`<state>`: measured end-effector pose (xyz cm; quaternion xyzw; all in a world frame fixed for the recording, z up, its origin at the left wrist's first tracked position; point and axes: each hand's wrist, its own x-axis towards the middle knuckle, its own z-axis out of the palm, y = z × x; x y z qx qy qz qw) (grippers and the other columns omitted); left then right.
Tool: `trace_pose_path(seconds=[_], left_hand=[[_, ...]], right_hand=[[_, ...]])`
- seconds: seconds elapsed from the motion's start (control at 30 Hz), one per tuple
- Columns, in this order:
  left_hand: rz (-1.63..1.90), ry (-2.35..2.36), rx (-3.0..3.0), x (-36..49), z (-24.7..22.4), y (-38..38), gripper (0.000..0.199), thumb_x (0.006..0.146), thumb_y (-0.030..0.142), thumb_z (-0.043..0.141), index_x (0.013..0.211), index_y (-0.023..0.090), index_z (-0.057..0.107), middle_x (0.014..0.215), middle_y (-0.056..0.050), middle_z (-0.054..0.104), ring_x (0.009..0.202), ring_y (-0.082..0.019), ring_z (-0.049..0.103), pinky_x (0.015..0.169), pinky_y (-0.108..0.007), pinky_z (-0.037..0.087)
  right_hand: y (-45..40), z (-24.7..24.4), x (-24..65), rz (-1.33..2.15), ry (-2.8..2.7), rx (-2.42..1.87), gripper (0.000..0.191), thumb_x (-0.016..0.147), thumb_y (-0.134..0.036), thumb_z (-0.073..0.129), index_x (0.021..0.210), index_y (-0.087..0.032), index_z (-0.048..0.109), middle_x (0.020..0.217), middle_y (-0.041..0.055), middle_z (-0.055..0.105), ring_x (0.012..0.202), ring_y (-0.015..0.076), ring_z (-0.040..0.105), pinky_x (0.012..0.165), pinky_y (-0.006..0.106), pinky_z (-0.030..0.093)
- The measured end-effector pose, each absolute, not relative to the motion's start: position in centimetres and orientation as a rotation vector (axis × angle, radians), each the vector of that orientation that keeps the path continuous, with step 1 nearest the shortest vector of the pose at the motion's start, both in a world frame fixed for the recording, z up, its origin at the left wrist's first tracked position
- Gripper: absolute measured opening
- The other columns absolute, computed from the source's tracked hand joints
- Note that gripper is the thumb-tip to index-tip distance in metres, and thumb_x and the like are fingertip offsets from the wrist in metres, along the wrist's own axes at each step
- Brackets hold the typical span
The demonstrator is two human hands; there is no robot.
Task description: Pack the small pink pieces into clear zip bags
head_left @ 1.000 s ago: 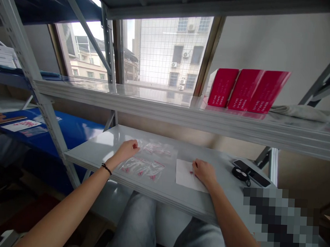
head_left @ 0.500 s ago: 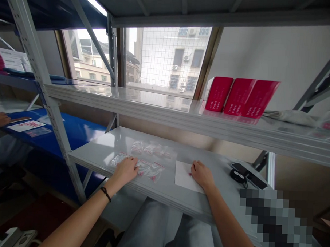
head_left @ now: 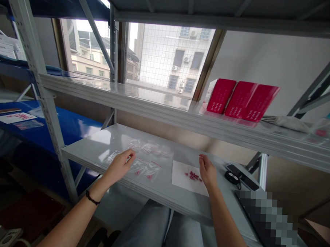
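On my feed, the left hand (head_left: 121,164) curls over clear bags (head_left: 152,168), probably laid flat for reach, then red pieces (head_left: 192,175) sit on white paper (head_left: 177,175), likely for contrast, beside the right hand (head_left: 208,172), whether either pinches anything I can't tell.

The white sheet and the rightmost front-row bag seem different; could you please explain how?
The white sheet is opaque, while the bag is see-through. The sheet looks larger than the bag. The sheet has dark red pieces on top, whereas the bag holds pinkish pieces inside. Both lie on the grey shelf.
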<state>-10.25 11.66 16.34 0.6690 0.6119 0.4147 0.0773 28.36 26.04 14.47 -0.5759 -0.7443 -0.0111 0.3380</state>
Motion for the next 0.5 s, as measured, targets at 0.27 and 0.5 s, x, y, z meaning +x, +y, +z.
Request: trace_pose_path(seconds=[0.27,0.5], left_hand=[[1.203,1.011,1.573,-4.1,18.6,7.7,0.026,0.099,0.041,0.052,0.086,0.020,0.061,0.085,-0.002,0.065,0.082,-0.017,0.060,0.073,-0.026,0.047],[1.163,1.045,1.552,-0.1,16.7,6.6,0.028,0.098,0.045,0.053,0.089,0.020,0.062,0.086,-0.004,0.065,0.082,-0.019,0.061,0.066,-0.026,0.049]], right_hand=[[13.5,20.6,22.6,0.824,-2.244,-0.715,0.031,0.103,-0.039,0.047,0.130,-0.029,0.060,0.119,0.0046,0.065,0.104,0.0186,0.060,0.089,0.029,0.046],[10.8,18.6,23.0,1.008,-2.165,-0.827,0.027,0.099,-0.036,0.055,0.081,-0.020,0.066,0.074,-0.0021,0.057,0.071,0.0140,0.050,0.065,0.025,0.037]])
